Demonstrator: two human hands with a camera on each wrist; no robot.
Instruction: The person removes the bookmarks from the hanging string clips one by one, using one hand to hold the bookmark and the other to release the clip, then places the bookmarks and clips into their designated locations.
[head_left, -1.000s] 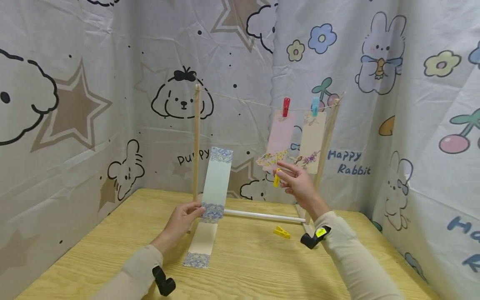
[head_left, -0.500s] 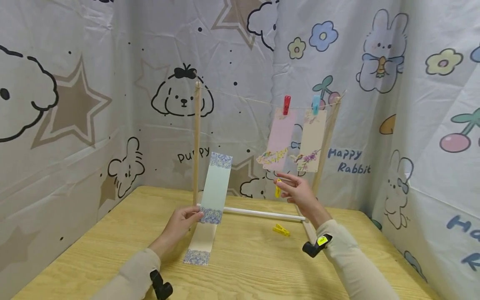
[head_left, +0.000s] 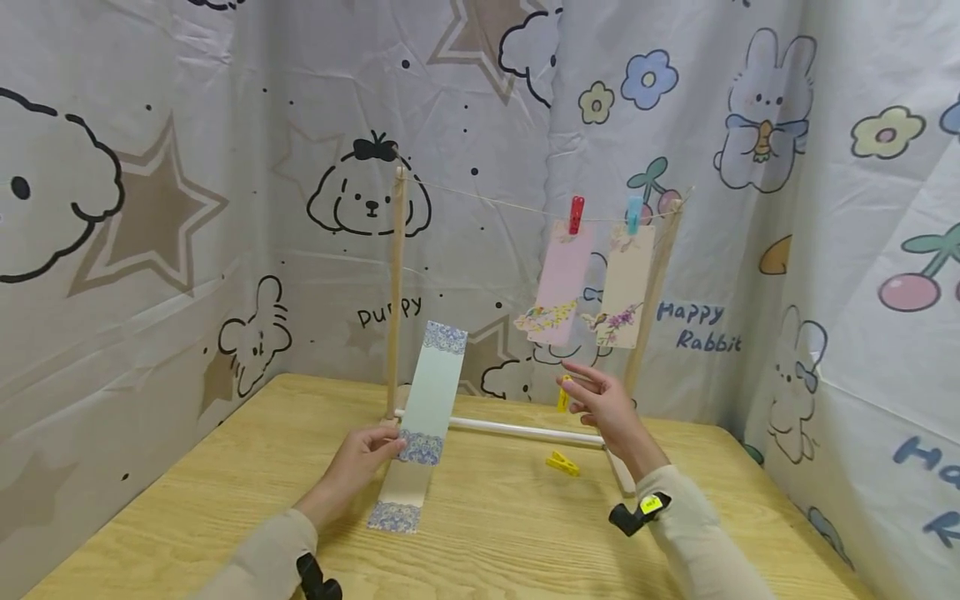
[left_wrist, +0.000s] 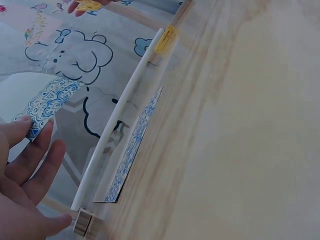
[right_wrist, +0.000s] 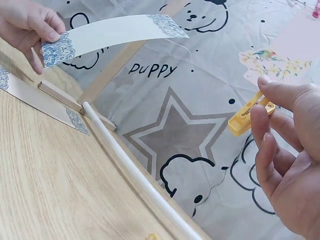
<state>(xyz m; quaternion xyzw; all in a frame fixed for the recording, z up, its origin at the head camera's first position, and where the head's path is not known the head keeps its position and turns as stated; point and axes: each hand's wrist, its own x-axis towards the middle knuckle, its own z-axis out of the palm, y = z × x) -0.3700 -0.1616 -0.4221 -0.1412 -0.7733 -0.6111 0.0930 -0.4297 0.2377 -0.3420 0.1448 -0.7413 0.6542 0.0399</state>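
My left hand [head_left: 356, 467] pinches the lower end of a pale green bookmark [head_left: 435, 383] with blue lace-patterned ends, between thumb and fingers. The bookmark tilts upright above the table and bends slightly in the right wrist view. My right hand [head_left: 609, 417] pinches a small yellow clothespin [right_wrist: 243, 120] between thumb and index finger, below the hanging cards. A cream bookmark [head_left: 408, 479] with the same blue pattern lies on the table, partly hidden behind the green one. Another yellow clothespin [head_left: 562, 463] lies on the table, left of my right wrist.
A string [head_left: 480, 198] spans two wooden posts [head_left: 396, 292]. On its right half a red clothespin [head_left: 576, 215] holds a pink card [head_left: 564, 275], and a light blue clothespin [head_left: 633, 215] holds a beige card [head_left: 628, 275]. A white rod [head_left: 517, 430] joins the stand's feet.
Both hands have come down a little, bringing the green bookmark and the pinched clothespin lower. My right hand has also shifted slightly right. The hanging cards stay on the string.
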